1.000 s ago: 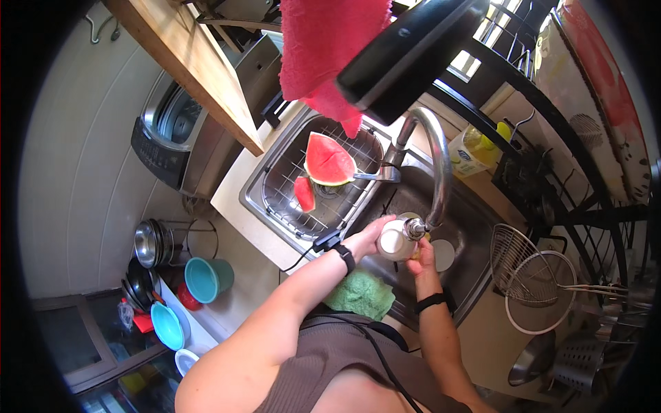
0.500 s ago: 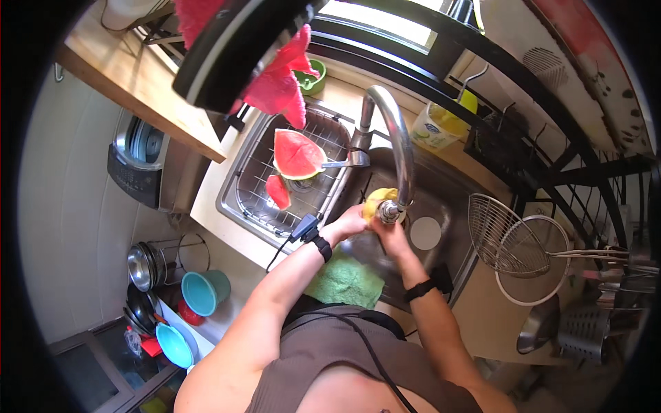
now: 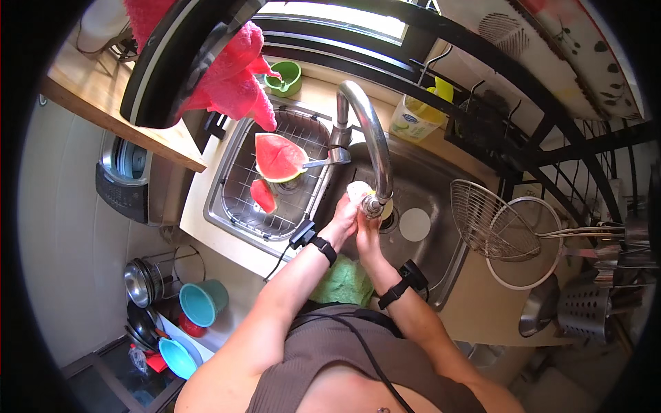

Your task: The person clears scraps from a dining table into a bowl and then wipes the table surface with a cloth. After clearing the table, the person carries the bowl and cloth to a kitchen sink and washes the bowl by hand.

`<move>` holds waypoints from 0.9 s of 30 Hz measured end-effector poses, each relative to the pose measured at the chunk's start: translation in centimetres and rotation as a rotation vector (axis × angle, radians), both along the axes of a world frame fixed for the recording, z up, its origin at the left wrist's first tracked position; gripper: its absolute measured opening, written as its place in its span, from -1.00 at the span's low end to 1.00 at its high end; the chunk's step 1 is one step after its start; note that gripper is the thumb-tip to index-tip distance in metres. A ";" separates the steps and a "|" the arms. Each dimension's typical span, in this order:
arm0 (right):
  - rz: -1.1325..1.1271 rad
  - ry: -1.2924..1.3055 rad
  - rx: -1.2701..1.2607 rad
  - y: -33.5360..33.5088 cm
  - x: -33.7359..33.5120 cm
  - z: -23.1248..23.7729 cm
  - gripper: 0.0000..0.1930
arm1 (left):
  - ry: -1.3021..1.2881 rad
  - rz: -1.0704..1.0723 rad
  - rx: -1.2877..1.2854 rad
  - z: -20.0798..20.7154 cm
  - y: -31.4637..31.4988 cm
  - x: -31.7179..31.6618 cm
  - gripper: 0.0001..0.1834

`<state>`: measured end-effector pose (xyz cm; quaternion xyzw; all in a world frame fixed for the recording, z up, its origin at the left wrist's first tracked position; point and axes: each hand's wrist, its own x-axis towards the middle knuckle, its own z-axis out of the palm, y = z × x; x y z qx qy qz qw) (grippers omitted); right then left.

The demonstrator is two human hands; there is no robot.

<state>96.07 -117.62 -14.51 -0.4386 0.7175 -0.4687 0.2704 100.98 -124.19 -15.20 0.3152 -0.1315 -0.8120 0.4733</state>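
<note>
Over the right sink basin (image 3: 441, 196), my two hands are close together beneath the spout of the curved metal faucet (image 3: 379, 131). My left hand (image 3: 345, 216) is closed on a small white-and-yellow thing (image 3: 357, 188), whose kind I cannot make out. Against it from the right, my right hand (image 3: 368, 239) is closed too; the faucet head hides some of its fingers. A white disc (image 3: 414, 225) lies on the basin floor to their right. In the left basin, a large watermelon wedge (image 3: 279, 155) and a smaller piece (image 3: 262, 196) rest on a wire rack (image 3: 231, 187).
A green cloth (image 3: 344, 283) hangs at the sink's front edge. Behind the sink stand a green bowl (image 3: 290, 79) and a white-and-yellow container (image 3: 415, 118). Wire strainers (image 3: 492, 224) hang at right. A pink towel (image 3: 234, 82) hangs at upper left, near a wooden shelf (image 3: 89, 110).
The whole view has shifted a little, moving the scene leftward. My right hand has come closer to my left. The held thing, mostly yellow before, now shows a white part.
</note>
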 end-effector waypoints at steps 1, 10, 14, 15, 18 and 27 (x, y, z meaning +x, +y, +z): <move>-0.064 -0.544 -0.070 -0.4 -1.0 0.2 -0.53 | -0.050 -0.073 -0.061 1.1 0.3 -0.5 -0.73; -0.079 -1.113 0.396 -3.0 -10.1 0.8 -0.61 | 0.026 -0.398 0.205 3.0 1.1 1.2 -0.59; 0.062 -0.671 0.206 -1.9 -9.6 3.5 -0.68 | -0.460 -0.641 0.322 4.8 0.7 0.3 -0.46; 0.212 -0.423 0.118 -1.8 -9.0 4.2 -0.66 | -0.356 -0.702 0.298 3.1 0.5 0.8 -0.40; 0.325 -0.635 0.066 -1.2 -8.5 4.4 -0.66 | -0.109 -0.525 0.310 2.7 0.2 -0.1 -0.40; 0.771 0.025 0.038 -1.2 -7.6 3.9 -0.61 | -0.065 -0.643 0.319 3.4 -0.7 0.9 -0.58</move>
